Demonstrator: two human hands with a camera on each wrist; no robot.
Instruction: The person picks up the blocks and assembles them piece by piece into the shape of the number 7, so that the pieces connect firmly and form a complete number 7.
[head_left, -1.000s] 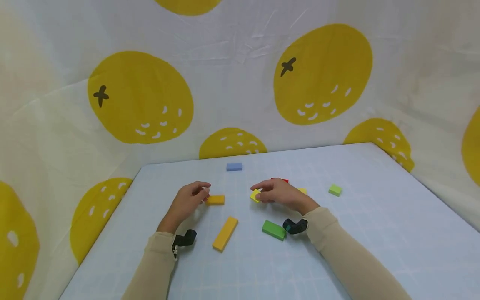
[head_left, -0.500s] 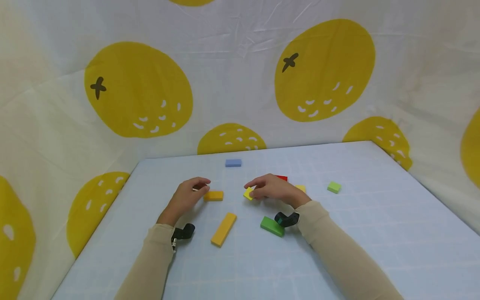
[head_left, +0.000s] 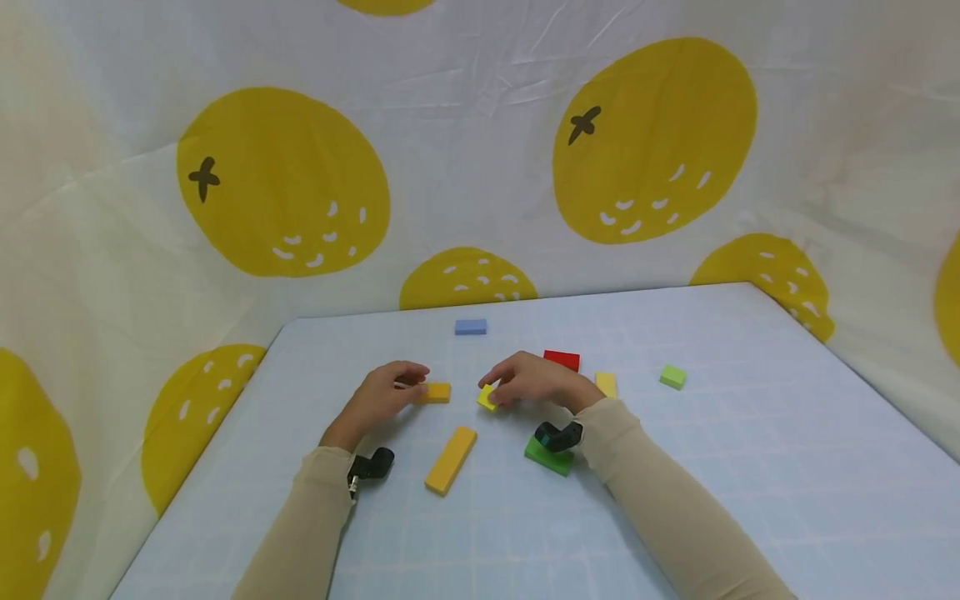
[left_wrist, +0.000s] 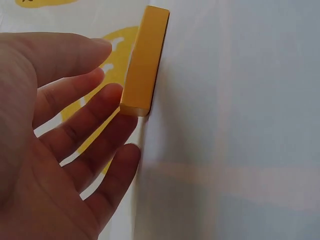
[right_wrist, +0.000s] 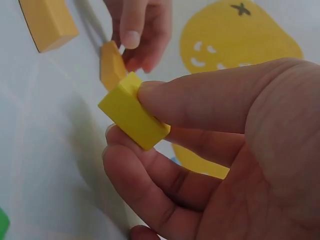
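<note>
Between the thumb and fingers of my right hand [head_left: 531, 378] a small bright yellow block [right_wrist: 135, 113] is pinched, held above the table in the right wrist view. My left hand [head_left: 379, 395] hovers at the left end of a short orange block [head_left: 438, 392], its fingers loosely bent. In the left wrist view the thumb stands apart from the fingers, and the fingertips lie right at the near end of the orange block [left_wrist: 145, 60]. Nearer to me, between the forearms, lies a long orange block [head_left: 451, 461].
A green block [head_left: 546, 458] sits partly under the right wrist's camera. Behind the right hand are a red block [head_left: 562, 360] and a pale yellow one [head_left: 606, 384]. A light green block [head_left: 672, 377] lies further right, a blue block [head_left: 471, 327] near the table's back edge.
My right hand has moved left with the yellow block, closer to the short orange block, showing more of the red and pale yellow blocks. My left hand has shifted slightly right over the short orange block's end.
</note>
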